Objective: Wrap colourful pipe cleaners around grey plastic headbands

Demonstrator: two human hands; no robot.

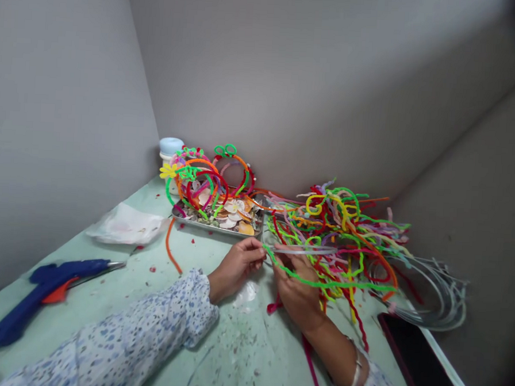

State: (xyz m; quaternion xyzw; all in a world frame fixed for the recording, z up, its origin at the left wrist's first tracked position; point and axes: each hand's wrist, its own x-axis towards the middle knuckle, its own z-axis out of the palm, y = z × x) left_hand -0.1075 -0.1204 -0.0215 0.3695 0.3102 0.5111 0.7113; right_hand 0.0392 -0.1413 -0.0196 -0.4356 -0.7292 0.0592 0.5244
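My left hand (237, 268) is closed in a pinch at the near end of a bright green pipe cleaner (356, 286), where a thin clear plastic headband (317, 251) also ends. The green pipe cleaner runs right across the front of my right hand (295, 290), its far end hanging free over the pile. My right hand has its fingers bent around the headband, some of them hidden behind it. Just beyond lies a tangled pile of multicoloured pipe cleaners (324, 231).
A metal tray (221, 230) holds shells, with pipe-cleaner headbands (231, 157) resting over it. Behind stands a blue-lidded bottle (171, 147). A plastic bag (128, 223) and blue glue gun (49, 288) lie left; clear headbands (445, 306) and a phone (421, 357) lie right.
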